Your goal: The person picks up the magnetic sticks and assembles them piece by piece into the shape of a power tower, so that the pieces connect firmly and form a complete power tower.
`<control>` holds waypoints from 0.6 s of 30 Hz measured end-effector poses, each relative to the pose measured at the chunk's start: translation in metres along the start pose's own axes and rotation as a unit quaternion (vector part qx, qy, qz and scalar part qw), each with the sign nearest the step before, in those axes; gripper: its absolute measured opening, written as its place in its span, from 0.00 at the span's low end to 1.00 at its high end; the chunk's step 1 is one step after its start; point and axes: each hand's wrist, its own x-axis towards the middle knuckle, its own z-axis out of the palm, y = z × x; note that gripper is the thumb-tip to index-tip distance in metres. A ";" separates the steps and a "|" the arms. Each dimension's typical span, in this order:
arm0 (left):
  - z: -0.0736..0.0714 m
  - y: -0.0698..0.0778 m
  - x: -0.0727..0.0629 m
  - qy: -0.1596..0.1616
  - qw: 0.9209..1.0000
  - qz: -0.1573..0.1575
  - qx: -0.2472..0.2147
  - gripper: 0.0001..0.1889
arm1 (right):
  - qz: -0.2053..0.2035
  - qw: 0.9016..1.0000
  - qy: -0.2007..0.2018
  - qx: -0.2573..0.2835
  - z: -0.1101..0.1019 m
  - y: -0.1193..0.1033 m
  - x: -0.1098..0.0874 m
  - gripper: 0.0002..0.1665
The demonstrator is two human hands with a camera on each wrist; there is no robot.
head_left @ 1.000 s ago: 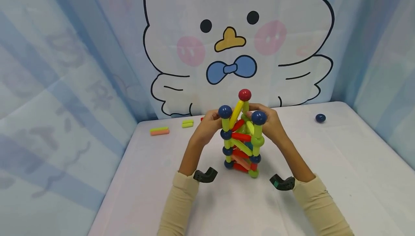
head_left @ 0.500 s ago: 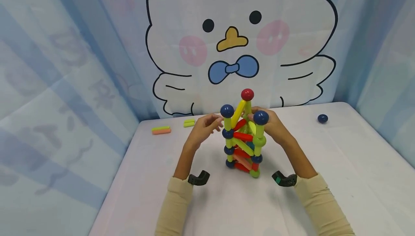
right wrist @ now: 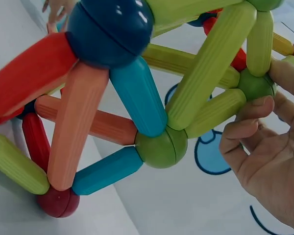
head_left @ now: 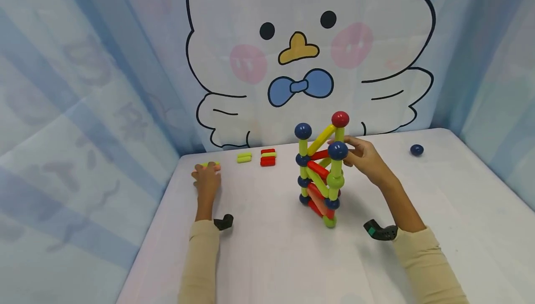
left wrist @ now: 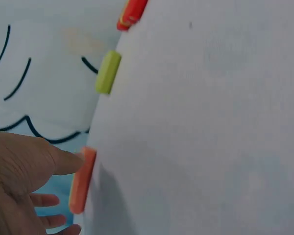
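Note:
A tall tower (head_left: 318, 170) of coloured balls and ridged rods, apparently a magnetic building set, stands right of the table's middle, topped by two dark blue balls and a red ball (head_left: 340, 119). My right hand (head_left: 368, 159) is at its far right side. In the right wrist view, the thumb and fingers of that hand pinch a green ball (right wrist: 257, 84) joining several rods. My left hand (head_left: 206, 184) reaches over an orange rod (left wrist: 83, 181) and a yellow-green rod (head_left: 212, 164) at the far left. Its thumb tip overlaps the orange rod, with the other fingers spread loosely.
Two short yellow-green rods (head_left: 244, 157) lie near the back edge. Beside them is a group of red and yellow rods (head_left: 268, 161). A loose dark blue ball (head_left: 416, 150) rests at the back right. A printed curtain (head_left: 234, 123) hangs behind the table.
My left hand has left the tower and moved left to the orange and yellow-green rods. The tower has turned, its red top ball shifting right, with my right hand shifting slightly right too.

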 end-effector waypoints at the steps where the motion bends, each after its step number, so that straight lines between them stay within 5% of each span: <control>1: 0.000 -0.005 0.003 -0.002 1.000 -0.008 0.010 0.23 | 0.003 1.000 -0.001 -0.005 -0.003 0.000 -0.002 0.26; 9: 0.003 -0.024 0.006 -0.015 0.999 0.009 0.030 0.24 | -0.014 0.999 -0.022 -0.021 -0.020 0.001 -0.021 0.36; 18: 0.001 -0.024 0.002 0.003 0.996 0.034 0.080 0.10 | -0.095 0.989 0.017 -0.115 -0.012 -0.003 -0.032 0.26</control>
